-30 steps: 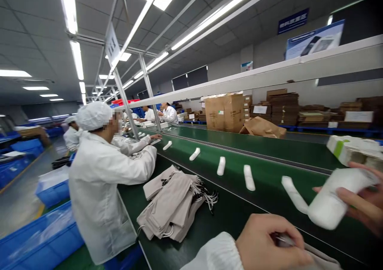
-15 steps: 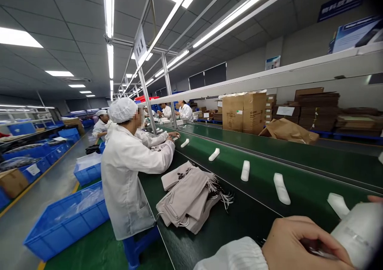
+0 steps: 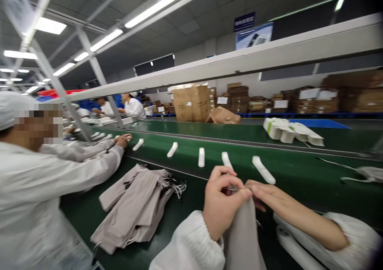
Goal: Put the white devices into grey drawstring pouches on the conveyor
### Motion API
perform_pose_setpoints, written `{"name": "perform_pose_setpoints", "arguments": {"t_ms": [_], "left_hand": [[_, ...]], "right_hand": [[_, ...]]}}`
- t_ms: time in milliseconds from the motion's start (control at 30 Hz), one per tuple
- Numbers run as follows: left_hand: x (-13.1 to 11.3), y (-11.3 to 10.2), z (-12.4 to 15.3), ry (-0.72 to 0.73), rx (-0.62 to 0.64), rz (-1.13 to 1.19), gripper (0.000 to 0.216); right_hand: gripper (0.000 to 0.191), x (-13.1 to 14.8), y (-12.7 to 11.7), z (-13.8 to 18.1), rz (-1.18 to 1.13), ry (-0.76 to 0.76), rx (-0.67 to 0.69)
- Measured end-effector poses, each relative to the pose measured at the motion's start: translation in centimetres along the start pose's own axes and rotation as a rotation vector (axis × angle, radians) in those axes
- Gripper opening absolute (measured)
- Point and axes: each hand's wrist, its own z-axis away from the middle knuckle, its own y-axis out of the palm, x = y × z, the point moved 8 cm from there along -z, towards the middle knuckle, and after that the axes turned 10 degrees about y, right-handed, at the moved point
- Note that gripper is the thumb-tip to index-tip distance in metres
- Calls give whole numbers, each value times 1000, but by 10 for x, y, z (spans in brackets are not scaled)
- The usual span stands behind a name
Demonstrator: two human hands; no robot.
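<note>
A grey-beige drawstring bag (image 3: 243,238) hangs in front of me, its top edge gathered between both hands. My left hand (image 3: 223,202) pinches the top from the left, thumb against fingertips. From the other side my right hand (image 3: 261,192) grips the same edge, its fingers partly hidden behind the cloth. Below my right forearm lie long white objects (image 3: 295,246), partly covered by the arm. To the left, a pile of similar drawstring bags (image 3: 140,206) with white cords rests on the dark work surface.
Several white wrapped pieces (image 3: 202,157) lie spaced along the green belt (image 3: 185,170). A co-worker in white (image 3: 44,174) reaches over the belt at left. White boxes (image 3: 290,131) sit beyond it, a grey bag with cords (image 3: 369,174) at right. A rail (image 3: 209,68) crosses above.
My view has swung right. The left hand, low beside a white piece before, is now raised at the bag. The right hand, barely visible earlier, has come in to grip the bag too.
</note>
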Motion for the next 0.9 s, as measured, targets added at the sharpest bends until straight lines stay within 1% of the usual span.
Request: {"name": "perform_pose_setpoints", "arguments": {"t_ms": [67, 100, 167, 200, 267, 300, 367, 400, 433, 467, 500, 533, 567, 633, 667, 700, 733, 767, 800, 833, 900], "left_hand": [[1, -12, -6, 21, -16, -24, 14], [3, -20, -8, 22, -43, -21, 16], [13, -32, -11, -20, -60, -5, 14], [19, -35, -10, -53, -33, -11, 12], [33, -34, -7, -112, 87, -98, 22], [41, -32, -3, -131, 159, -174, 26], [59, -31, 6, -162, 289, -343, 25], [68, -31, 12, -186, 344, -412, 22], [77, -32, 17, -213, 391, -460, 18], [85, -32, 22, -239, 427, -486, 16], [91, -33, 26, -257, 444, -495, 14], [94, -34, 28, -262, 444, -493, 12], [95, -34, 29, -257, 430, -490, 10], [93, -34, 30, -225, 393, -492, 7], [90, -34, 30, -198, 379, -506, 7], [87, -33, 29, -164, 369, -533, 8], [83, -31, 28, -123, 365, -568, 9], [78, -29, 28, -74, 369, -608, 10], [74, -27, 27, -22, 376, -649, 12], [68, -24, 27, 33, 389, -687, 13], [57, -18, 28, 142, 439, -733, 16]], "right_hand": [[36, -4, -6, 6, -211, 80, 42], [32, -4, -14, 11, -332, 96, 30], [25, 1, -41, 21, -521, 66, -78], [22, 5, -56, 27, -577, 25, -152], [18, 17, -87, 37, -634, -87, -314], [16, 23, -104, 42, -637, -159, -409], [11, 37, -136, 51, -559, -347, -633], [9, 42, -150, 53, -461, -423, -736], [6, 44, -161, 51, -325, -462, -827], [5, 41, -169, 45, -158, -455, -895], [9, 34, -175, 33, 28, -400, -932], [18, 21, -179, 17, 219, -311, -936], [30, 2, -181, -2, 401, -203, -908], [54, -47, -181, -40, 702, -18, -803], [59, -75, -182, -57, 811, 63, -753], [59, -103, -183, -72, 890, 144, -707], [55, -131, -184, -85, 925, 221, -650], [48, -155, -187, -95, 934, 288, -630], [40, -170, -190, -102, 945, 269, -642], [33, -179, -192, -108, 956, 209, -661], [27, -186, -198, -113, 939, 99, -691]]}}
